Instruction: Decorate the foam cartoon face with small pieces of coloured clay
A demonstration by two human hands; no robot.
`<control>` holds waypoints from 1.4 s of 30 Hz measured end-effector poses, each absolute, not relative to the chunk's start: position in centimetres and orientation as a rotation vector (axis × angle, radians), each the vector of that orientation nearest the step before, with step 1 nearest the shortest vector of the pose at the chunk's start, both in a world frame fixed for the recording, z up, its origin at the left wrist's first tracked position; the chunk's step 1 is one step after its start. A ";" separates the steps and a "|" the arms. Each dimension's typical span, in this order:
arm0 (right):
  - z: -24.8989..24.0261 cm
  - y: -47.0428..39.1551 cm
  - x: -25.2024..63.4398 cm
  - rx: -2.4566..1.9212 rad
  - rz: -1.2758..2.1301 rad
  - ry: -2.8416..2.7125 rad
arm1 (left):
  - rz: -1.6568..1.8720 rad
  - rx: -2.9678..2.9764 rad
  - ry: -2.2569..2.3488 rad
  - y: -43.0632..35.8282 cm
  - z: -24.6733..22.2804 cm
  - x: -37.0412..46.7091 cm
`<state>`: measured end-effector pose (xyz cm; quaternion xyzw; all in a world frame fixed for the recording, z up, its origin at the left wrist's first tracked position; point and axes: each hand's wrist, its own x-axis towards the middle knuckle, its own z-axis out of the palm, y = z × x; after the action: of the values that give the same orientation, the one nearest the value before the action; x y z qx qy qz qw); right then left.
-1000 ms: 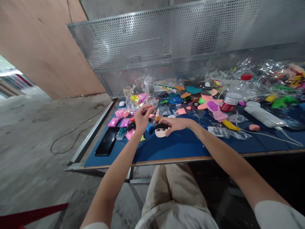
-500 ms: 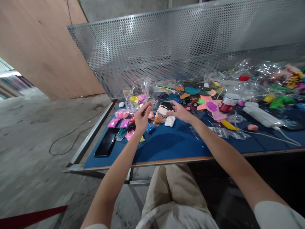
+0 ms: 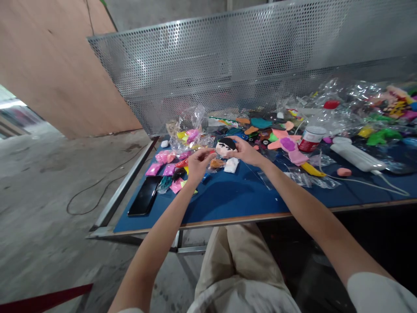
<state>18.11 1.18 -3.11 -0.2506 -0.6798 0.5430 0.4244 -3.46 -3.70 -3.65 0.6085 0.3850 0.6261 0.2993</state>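
A pale clay face with black hair and drawn eyes (image 3: 224, 149) is gripped at its right edge by my right hand (image 3: 245, 151), above the blue table. My left hand (image 3: 201, 164) is at the face's lower left, its thumb and fingers pinched on a small red bit (image 3: 212, 152), perhaps clay. Whether the red bit touches the face, I cannot tell. Below the hands are a brown clay packet (image 3: 216, 163) and a white packet (image 3: 231, 165). Pink clay packets (image 3: 153, 169) and other coloured ones lie left of my left hand.
A black phone (image 3: 144, 196) lies at the table's left end. Rightward are a pink and purple clay figure (image 3: 289, 145), a white and red tub (image 3: 311, 140), a white power bank with cable (image 3: 358, 156) and heaped clear bags (image 3: 337, 115). A perforated metal panel (image 3: 208, 65) stands behind.
My left hand has come down and to the right, bringing the red bit close to the clay face. The right hand keeps its hold on the face.
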 end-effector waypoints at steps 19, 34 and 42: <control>-2.6 0.0 17.2 -0.577 1.298 -1.723 | 1.844 1.607 0.945 -3.2 -4.9 -1.7; -2.6 1.0 18.0 -0.617 1.074 -1.729 | 1.726 1.473 0.925 -4.2 -4.6 -1.6; -2.4 0.9 17.9 -0.587 1.026 -1.778 | 1.902 1.724 1.067 -4.1 -4.5 -1.9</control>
<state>17.87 0.89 -2.44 -0.2409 -0.7295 0.4208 0.4824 -1.89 -4.06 -4.48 0.6100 0.3777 0.6729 0.1799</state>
